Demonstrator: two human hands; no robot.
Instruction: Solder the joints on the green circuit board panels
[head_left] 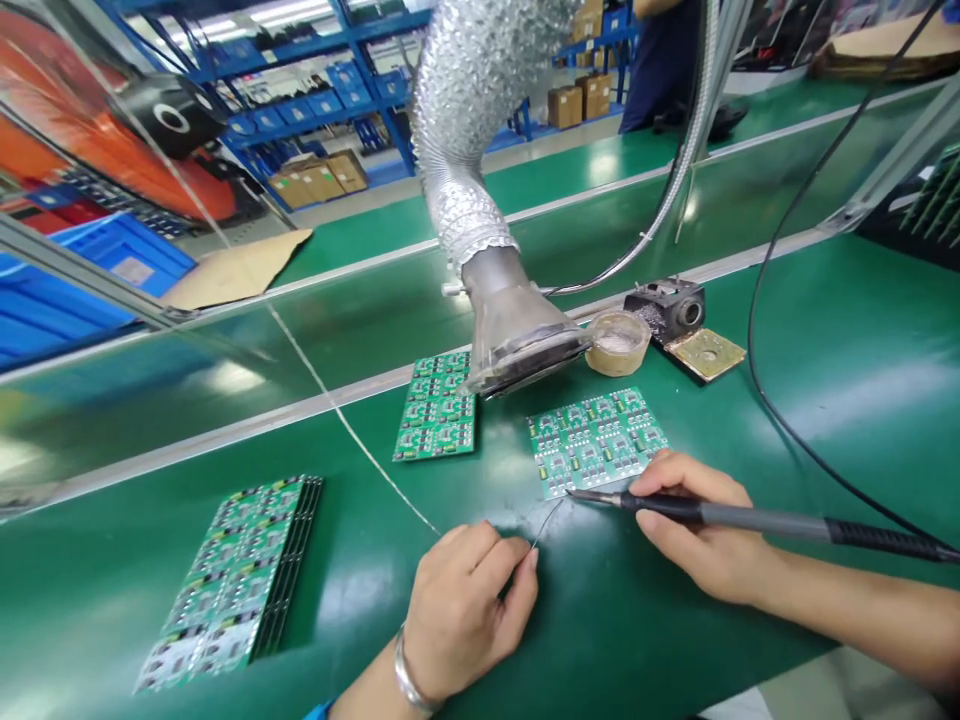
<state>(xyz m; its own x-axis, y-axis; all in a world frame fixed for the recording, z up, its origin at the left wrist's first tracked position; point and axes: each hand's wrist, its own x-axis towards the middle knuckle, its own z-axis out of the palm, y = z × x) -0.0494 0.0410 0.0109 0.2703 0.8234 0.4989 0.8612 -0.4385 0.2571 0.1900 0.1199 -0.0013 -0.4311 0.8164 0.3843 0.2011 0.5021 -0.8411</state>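
My right hand (701,525) is closed round a soldering iron (757,519) held like a pen. Its tip touches the near left corner of a green circuit board panel (596,440) on the green bench. My left hand (465,605) pinches a thin solder wire (546,526) whose end reaches that same corner. The wire runs back up to the left across the bench. A silver bracelet sits on my left wrist.
A second green panel (437,410) lies under the fume hood (517,335) of a silver flexible duct. A stack of panels (240,580) lies at near left. A flux pot (616,342) and an iron stand with sponge (682,325) sit behind the board. A black cable (765,380) crosses right.
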